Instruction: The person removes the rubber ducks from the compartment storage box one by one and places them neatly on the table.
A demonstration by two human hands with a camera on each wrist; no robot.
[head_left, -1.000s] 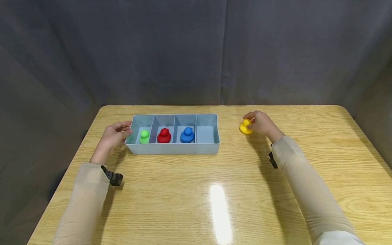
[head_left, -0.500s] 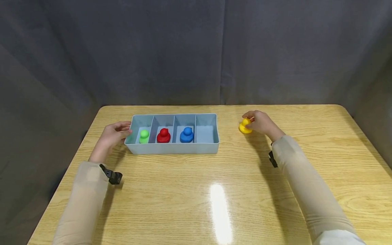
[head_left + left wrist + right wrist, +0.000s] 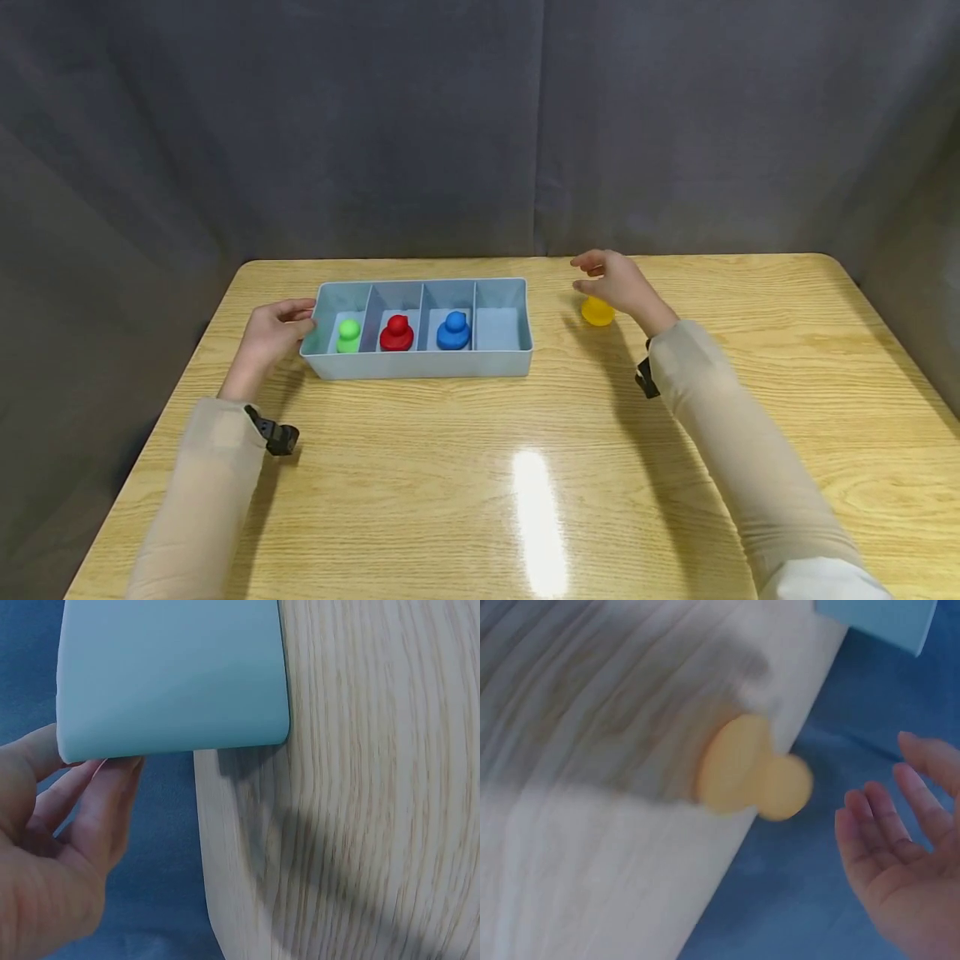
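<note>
The right hand was held raised above the table, fingers spread and relaxed, with nothing gripped; in the right wrist view the palm was seen apart from the yellow duck figure. The yellow duck figure stood on the table just under and beside that hand, well to the right of the tray.

The left hand was rested against the left end wall of the light blue divided tray, fingers loosely straight and touching the wall rather than curled round it; the left wrist view showed fingertips at the tray's lower edge.

In the tray, a green figure, a red figure and a blue figure occupied the first three compartments from the left. The fourth compartment was seen without a figure.

Judgement: a firm pinch on the duck's narrow head would be advised, and the tray kept braced by the left hand.
</note>
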